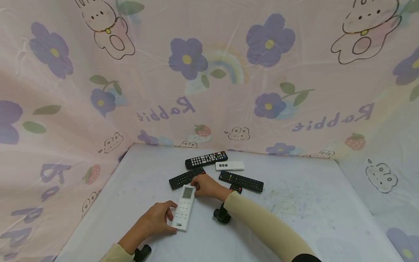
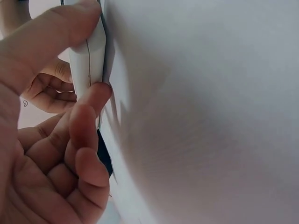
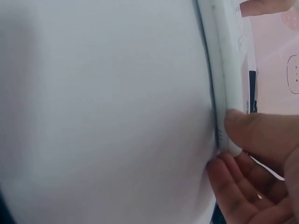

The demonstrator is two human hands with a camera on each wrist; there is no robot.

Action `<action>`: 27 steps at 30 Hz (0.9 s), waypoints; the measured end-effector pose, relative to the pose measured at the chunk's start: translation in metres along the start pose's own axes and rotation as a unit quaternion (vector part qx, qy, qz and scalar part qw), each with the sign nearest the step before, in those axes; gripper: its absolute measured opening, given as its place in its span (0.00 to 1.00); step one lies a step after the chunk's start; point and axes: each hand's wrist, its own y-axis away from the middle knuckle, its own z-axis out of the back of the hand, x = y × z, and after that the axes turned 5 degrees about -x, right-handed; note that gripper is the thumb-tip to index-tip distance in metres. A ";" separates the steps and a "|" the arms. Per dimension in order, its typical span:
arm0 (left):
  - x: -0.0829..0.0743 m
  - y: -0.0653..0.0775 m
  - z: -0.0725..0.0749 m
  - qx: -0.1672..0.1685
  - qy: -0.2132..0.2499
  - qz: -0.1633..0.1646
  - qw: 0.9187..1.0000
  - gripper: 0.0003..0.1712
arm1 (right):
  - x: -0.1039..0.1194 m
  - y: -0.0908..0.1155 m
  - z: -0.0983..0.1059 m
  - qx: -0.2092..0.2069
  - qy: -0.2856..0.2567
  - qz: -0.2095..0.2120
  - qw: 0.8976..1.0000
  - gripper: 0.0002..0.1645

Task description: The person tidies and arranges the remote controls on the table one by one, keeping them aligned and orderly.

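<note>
A white air-conditioner remote control point(image 1: 183, 211) with a grey screen lies face up on the white table, tilted slightly, between both hands. My left hand point(image 1: 156, 219) holds its lower left part, thumb at the bottom corner and index finger along the left edge. At the upper right, my right hand point(image 1: 209, 187) grips the remote near the screen end. In the left wrist view, thumb and fingertip touch the side of the white remote point(image 2: 88, 60). The right wrist view has the thumb on the long edge of the remote point(image 3: 224, 70), with fingers curled at its end corner.
Behind the hands lie a black remote point(image 1: 184, 178), a longer black remote point(image 1: 206, 159), a small white remote point(image 1: 230, 166) and another black remote point(image 1: 242, 181). A small black remote point(image 1: 235, 188) is partly hidden by my right wrist. A printed curtain point(image 1: 216, 109) surrounds the table point(image 1: 294, 218).
</note>
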 end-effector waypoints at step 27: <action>0.014 -0.040 0.026 -0.195 0.029 0.026 0.980 0.35 | -0.028 -0.004 0.050 -0.095 -0.042 -0.038 0.994 0.31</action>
